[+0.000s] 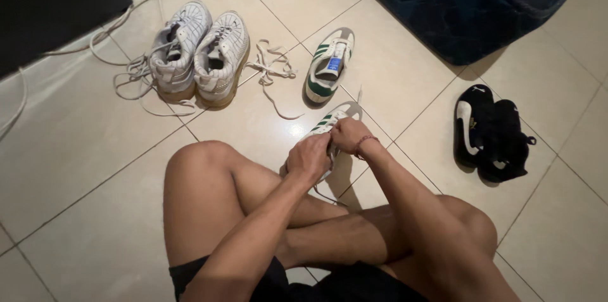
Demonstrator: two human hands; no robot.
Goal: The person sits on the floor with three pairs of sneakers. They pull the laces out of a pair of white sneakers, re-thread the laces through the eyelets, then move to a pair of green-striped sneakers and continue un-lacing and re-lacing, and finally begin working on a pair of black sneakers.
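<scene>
Shoe in hand: white sneaker with green stripes (329, 121), on the tiled floor (82, 150) just ahead of the crossed legs
Left hand (308, 159): curled closed over the sneaker's near part, gripping it
Right hand (349, 135): fingers pinched shut at the lacing area; whether a lace is caught, I cannot tell
Handling: likely light, soft upper, stiffer sole; best held by the sides or heel
Axis: long axis runs away from the person, toe pointing up-right
Nearby: matching sneaker (330, 64) beyond, loose lace (271, 74) beside it, white pair (199, 51) left, black pair (491, 134) right
</scene>
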